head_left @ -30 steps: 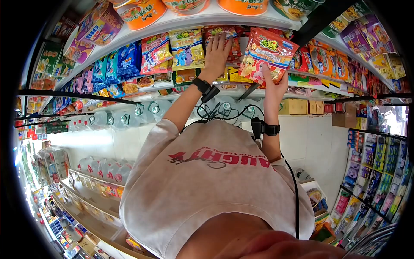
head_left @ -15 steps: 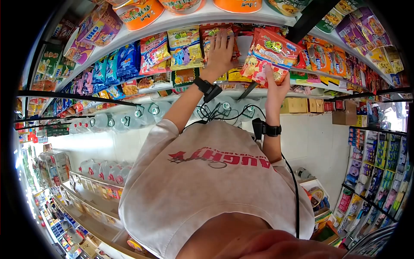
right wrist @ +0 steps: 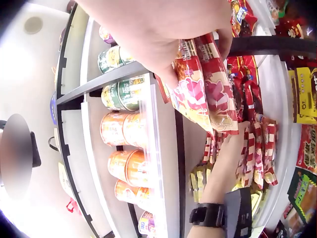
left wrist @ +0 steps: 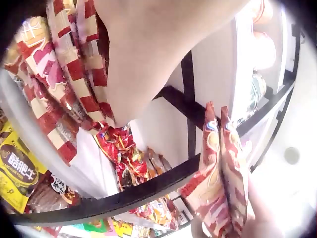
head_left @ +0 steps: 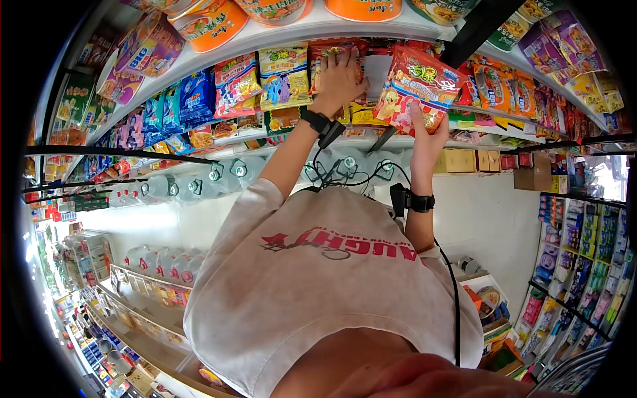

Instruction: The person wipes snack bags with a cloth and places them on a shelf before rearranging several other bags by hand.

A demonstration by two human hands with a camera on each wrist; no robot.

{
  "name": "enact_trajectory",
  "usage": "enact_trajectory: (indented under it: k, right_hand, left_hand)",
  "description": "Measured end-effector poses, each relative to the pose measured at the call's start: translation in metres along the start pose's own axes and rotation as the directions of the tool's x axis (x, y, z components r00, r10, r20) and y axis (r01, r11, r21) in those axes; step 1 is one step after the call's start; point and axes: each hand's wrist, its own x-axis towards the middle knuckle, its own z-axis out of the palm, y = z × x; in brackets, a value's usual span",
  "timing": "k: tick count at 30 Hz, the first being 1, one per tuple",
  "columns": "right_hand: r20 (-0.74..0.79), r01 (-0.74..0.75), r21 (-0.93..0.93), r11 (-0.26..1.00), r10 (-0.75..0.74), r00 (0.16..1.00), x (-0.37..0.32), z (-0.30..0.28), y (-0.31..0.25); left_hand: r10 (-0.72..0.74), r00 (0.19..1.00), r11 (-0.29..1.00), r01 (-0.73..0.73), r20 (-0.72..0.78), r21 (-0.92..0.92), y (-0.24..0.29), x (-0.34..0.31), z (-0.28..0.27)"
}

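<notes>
My left hand (head_left: 340, 76) lies flat with straight fingers on the red-and-white striped snack bags (head_left: 322, 56) that stand in a row on the upper shelf. In the left wrist view the palm (left wrist: 143, 54) presses against those striped bags (left wrist: 64, 74). My right hand (head_left: 424, 132) grips two red snack packets (head_left: 417, 83) from below and holds them in front of the shelf, just right of the left hand. The right wrist view shows the fingers (right wrist: 163, 25) curled round the pair of packets (right wrist: 205, 84); the same pair (left wrist: 218, 183) appears in the left wrist view.
Orange noodle tubs (head_left: 212, 23) line the shelf above. Yellow-green bags (head_left: 285, 73) and blue bags (head_left: 192, 93) hang left of my hands. Water bottles (head_left: 199, 182) fill the shelf below. A black shelf rail (left wrist: 129, 198) runs along the front. More stocked shelves (head_left: 570, 252) stand at right.
Both hands have shifted slightly upward along the shelf. The right hand has carried the red packets a little higher, closer to the gap beside the left hand.
</notes>
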Motion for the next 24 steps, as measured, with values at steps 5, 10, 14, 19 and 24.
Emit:
enact_trajectory:
  k: [5,10,14,19,24]
  right_hand:
    - [0.007,-0.010,-0.021,1.000,0.010,1.000,0.002,-0.001,0.003]
    - [0.000,-0.010,-0.009,1.000,0.010,1.000,0.001,0.001,0.001]
    - [0.008,0.004,0.008,1.000,-0.004,1.000,0.002,0.001,0.002]
    - [-0.012,-0.019,0.004,1.000,0.019,1.000,0.000,-0.001,-0.001]
    - [-0.002,-0.028,0.002,1.000,0.028,1.000,0.000,-0.005,-0.003]
  left_hand:
    - [0.016,1.000,0.993,-0.018,0.019,0.114,0.003,-0.003,-0.014]
    - [-0.006,1.000,0.996,0.007,-0.007,0.093,-0.001,-0.005,-0.007]
    - [-0.054,0.994,0.993,0.045,0.090,0.105,-0.001,0.003,-0.010]
    - [-0.108,0.960,0.993,0.091,0.259,0.079,-0.005,0.016,-0.011]
    - [-0.155,0.893,0.987,0.162,0.422,0.022,-0.007,0.031,-0.023]
